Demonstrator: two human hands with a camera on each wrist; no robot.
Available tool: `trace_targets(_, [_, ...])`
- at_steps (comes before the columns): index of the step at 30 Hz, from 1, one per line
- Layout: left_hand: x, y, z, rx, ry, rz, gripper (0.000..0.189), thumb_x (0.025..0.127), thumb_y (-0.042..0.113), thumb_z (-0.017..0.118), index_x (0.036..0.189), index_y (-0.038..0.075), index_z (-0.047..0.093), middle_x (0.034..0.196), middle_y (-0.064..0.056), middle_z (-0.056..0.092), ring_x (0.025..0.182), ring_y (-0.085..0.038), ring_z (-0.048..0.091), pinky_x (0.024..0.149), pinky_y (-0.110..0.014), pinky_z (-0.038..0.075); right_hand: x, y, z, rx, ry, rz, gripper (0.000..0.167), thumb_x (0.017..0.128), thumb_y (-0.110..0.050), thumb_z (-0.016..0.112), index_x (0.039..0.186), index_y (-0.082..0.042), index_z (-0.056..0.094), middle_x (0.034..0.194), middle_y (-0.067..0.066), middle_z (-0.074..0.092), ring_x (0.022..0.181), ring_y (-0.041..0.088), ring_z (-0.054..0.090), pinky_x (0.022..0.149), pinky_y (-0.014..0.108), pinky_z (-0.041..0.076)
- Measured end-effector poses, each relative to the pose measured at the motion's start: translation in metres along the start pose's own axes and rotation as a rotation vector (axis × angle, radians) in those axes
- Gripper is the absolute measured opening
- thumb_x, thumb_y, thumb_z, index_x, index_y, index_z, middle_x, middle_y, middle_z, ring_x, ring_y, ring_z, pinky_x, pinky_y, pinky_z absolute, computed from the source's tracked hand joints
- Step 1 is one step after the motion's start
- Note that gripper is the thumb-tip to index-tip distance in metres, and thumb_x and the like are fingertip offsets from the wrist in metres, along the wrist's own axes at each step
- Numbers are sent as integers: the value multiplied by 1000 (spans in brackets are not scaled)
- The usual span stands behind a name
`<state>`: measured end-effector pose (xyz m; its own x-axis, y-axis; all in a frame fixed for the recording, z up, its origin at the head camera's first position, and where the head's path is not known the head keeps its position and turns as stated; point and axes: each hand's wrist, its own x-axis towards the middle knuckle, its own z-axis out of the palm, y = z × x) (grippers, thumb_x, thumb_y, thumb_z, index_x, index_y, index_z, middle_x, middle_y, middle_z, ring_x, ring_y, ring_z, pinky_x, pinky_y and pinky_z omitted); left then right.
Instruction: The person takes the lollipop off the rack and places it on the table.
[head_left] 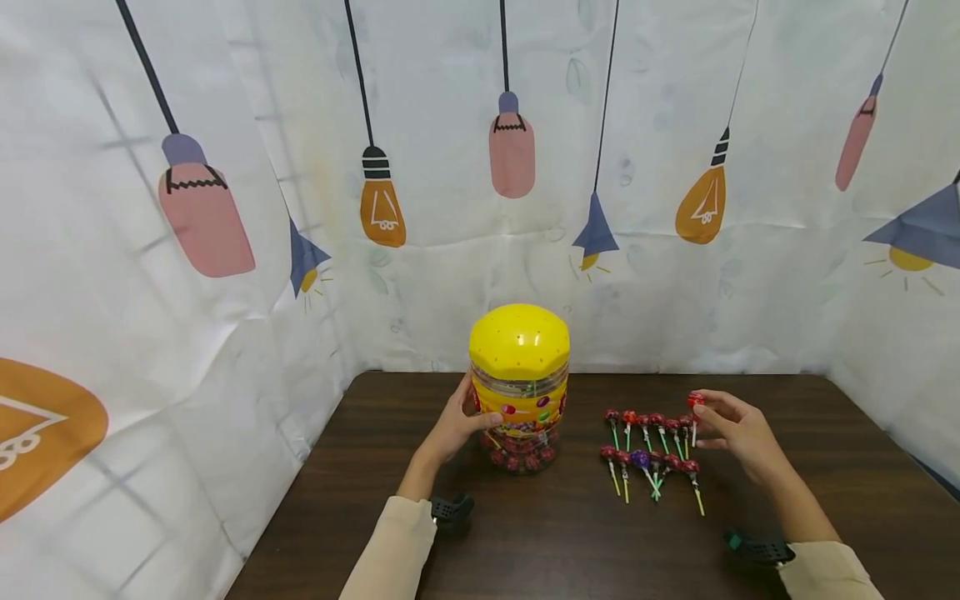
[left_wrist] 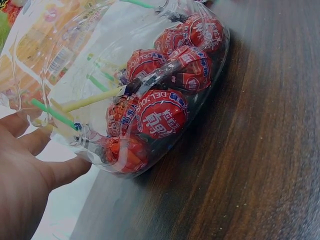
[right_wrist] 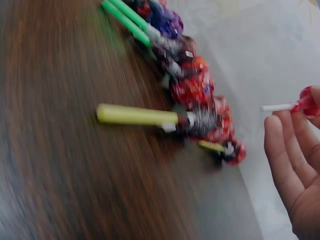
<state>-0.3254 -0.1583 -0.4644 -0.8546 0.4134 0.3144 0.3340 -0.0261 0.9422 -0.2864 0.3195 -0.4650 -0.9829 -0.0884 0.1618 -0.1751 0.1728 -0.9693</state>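
A clear plastic jar (head_left: 517, 454) with a yellow lid (head_left: 519, 342) stands upright on the dark table, red-wrapped lollipops (left_wrist: 161, 114) inside it. My left hand (head_left: 463, 423) grips the jar's left side, thumb across its front; in the left wrist view that hand (left_wrist: 22, 182) appears beside the clear wall. Between thumb and fingers, my right hand (head_left: 738, 429) pinches a red lollipop (head_left: 696, 400) with a white stick, its head partly hidden in the right wrist view. Just left of this hand lie two rows of lollipops (head_left: 648, 461), mostly red, one purple (head_left: 641, 458).
The brown wooden table (head_left: 570, 542) meets a white curtain (head_left: 450, 283) printed with lamps along its back edge. Dark wrist-worn devices sit at the left wrist (head_left: 452, 508) and right wrist (head_left: 759, 550).
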Motion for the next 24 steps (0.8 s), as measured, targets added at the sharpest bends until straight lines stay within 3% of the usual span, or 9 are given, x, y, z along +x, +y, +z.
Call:
trace_targets(9, [-1,-1,0,20,2,8,91,90,37,79,161,40,22,155,-4,47,139,-23,48,116,-53,43,0,14,-16,-140,-22,96,48,103,-31,62,141,-2,54,98,-9,70,84,15,73,73,36,64])
trace_targets(15, [-1,0,-1,39,21,-15,92,91,36,78,162,40,21,157,-3,45,142,-26,45,117,-57,41,-1,18,-18,-201,-71,159,58,104,-33,60,145,5,46,104,0,70,87,14,72,76,36,63])
trace_targets(24, [0,-1,0,7,-10,25,91,91,35,78,162,36,22,152,-7,49,133,-20,53,115,-48,46,-3,21,-17,-294,-108,198,59,105,-35,58,147,5,45,117,17,67,89,15,71,76,34,62])
